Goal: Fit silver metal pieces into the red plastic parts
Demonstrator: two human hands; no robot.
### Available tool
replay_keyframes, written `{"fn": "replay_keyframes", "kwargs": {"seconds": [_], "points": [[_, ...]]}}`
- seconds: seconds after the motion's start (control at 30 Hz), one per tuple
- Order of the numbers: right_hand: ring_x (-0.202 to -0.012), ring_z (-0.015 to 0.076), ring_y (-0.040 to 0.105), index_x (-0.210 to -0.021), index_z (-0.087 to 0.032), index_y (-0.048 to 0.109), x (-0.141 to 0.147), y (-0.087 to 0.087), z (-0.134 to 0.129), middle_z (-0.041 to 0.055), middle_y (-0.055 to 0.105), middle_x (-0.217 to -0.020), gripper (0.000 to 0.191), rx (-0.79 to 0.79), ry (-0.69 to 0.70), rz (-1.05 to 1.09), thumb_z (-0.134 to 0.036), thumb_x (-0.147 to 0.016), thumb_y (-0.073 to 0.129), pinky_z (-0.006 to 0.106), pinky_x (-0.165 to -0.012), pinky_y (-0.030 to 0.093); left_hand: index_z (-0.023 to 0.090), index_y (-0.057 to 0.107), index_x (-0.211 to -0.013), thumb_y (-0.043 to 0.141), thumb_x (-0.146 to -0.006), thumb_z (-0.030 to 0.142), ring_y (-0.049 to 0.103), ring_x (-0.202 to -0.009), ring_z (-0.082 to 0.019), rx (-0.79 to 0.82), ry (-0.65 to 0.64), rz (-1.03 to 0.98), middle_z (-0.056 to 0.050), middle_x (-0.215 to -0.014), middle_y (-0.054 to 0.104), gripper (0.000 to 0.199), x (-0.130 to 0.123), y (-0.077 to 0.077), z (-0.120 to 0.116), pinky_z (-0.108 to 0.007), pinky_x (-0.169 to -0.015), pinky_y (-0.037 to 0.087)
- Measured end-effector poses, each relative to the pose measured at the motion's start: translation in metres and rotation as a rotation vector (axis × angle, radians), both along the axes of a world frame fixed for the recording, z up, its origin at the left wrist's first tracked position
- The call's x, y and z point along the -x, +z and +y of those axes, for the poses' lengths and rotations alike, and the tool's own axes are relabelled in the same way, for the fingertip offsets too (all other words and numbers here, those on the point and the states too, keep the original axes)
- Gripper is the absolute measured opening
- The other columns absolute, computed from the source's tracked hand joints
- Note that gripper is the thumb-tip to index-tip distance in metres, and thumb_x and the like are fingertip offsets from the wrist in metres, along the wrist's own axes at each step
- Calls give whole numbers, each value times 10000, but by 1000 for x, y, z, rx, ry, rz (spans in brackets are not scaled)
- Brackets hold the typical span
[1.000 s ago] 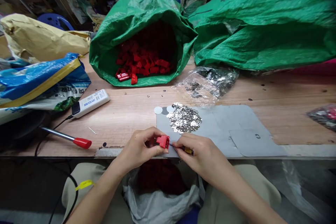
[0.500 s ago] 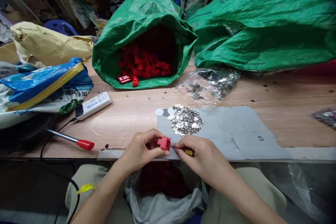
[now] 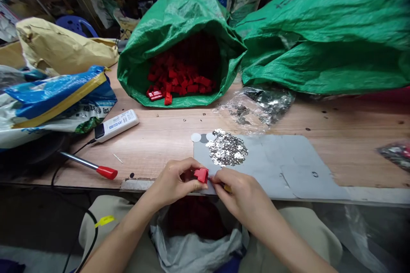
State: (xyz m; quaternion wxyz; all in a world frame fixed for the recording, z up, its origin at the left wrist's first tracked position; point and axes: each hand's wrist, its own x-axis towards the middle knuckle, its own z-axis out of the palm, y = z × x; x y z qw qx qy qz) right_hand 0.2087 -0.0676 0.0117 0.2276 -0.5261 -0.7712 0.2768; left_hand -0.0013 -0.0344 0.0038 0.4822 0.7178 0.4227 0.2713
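A wooden table (image 3: 160, 136) runs across the view. A long green sack (image 3: 336, 42) lies toward its back, beside an open green sack (image 3: 173, 17) with red pieces (image 3: 182, 81) heaped inside its mouth. A grey mat (image 3: 272, 162) covers part of the near side, and below the table edge a pale bag (image 3: 192, 249) sits open between the person's knees, with dark red contents. The right hand (image 3: 240, 187) is closed around a slim tool, and the left hand (image 3: 174, 181) has thumb and fingers clamped on a red part, both at the table's near edge. A pile of shiny metal pieces (image 3: 226, 149) rests on the mat just beyond them. The red part (image 3: 201, 175) sits between the hands, near the tip of the tool (image 3: 227, 188) (whether they touch is too small to tell).
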Motion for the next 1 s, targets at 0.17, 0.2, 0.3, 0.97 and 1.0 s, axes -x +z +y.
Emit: {"fn": "replay_keyframes", "kwargs": {"seconds": [0.17,0.2,0.3,0.97,1.0], "points": [[-711,167,601,-794,-187,681,-12,1,8,18,684,-771,146,222,-10,290,-253,-895,599,245,-621,413,181,668,-992,761,-804,324,536,-661,-103,-6,59,-26,4,-826,661,254,-1,-4,-4,-208,-605,412],[-729,168,603,-830,-187,693,-15,0,8,21,687,-791,155,245,-18,348,-296,-902,610,243,-629,424,180,651,-998,764,-801,332,561,-672,-110,19,90,-82,-5,-840,668,273,0,-5,-5,-212,-614,428],[-664,147,578,-994,-181,682,-18,-4,1,14,647,-759,239,265,-83,474,-396,-938,592,237,-585,436,187,552,-1013,760,-804,377,635,-680,-141,175,221,-422,-35,-847,700,350,2,-3,-6,-232,-624,480],[-883,137,702,-1400,-291,570,74,35,10,42,740,-1046,435,-377,296,243,-143,-999,488,187,-768,539,150,536,-662,530,-946,373,344,-300,-28,1262,95,-1341,77,-463,396,362,29,9,-12,-123,-313,220],[-884,140,706,-1392,-282,580,75,35,10,48,743,-1059,420,-353,302,235,-157,-1002,486,186,-764,541,151,512,-633,516,-949,379,326,-292,-24,1298,99,-1333,83,-449,367,390,30,7,-12,-120,-309,202]]}}
